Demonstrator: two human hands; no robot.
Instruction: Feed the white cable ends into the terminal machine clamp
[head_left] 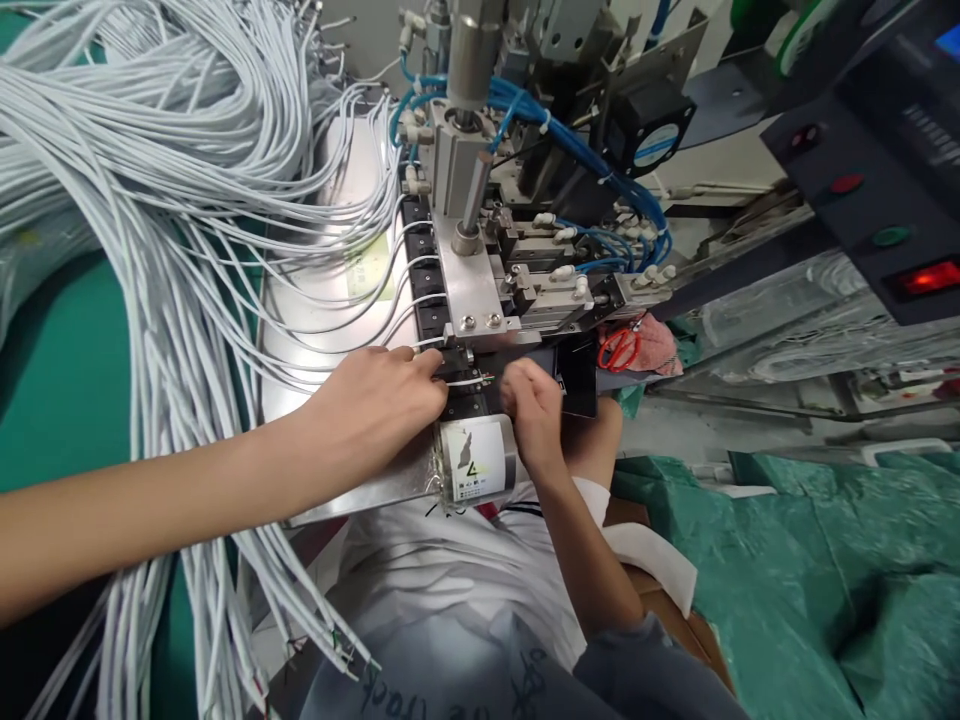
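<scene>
My left hand is closed over a white cable at the near end of the black fixture row. The cable's stripped end pokes out past my fingers, with thin colored wires showing at its tip. My right hand, slightly blurred, is curled up just to the right of those wire tips. Whatever its fingers pinch, if anything, is hidden. Several other white cables run across the metal plate into the fixture, under a pneumatic press head.
A large bundle of white cables covers the green table at left. A labeled clear guard sits at the plate's near corner. Red scissors lie by a pink cloth. A control box juts in upper right.
</scene>
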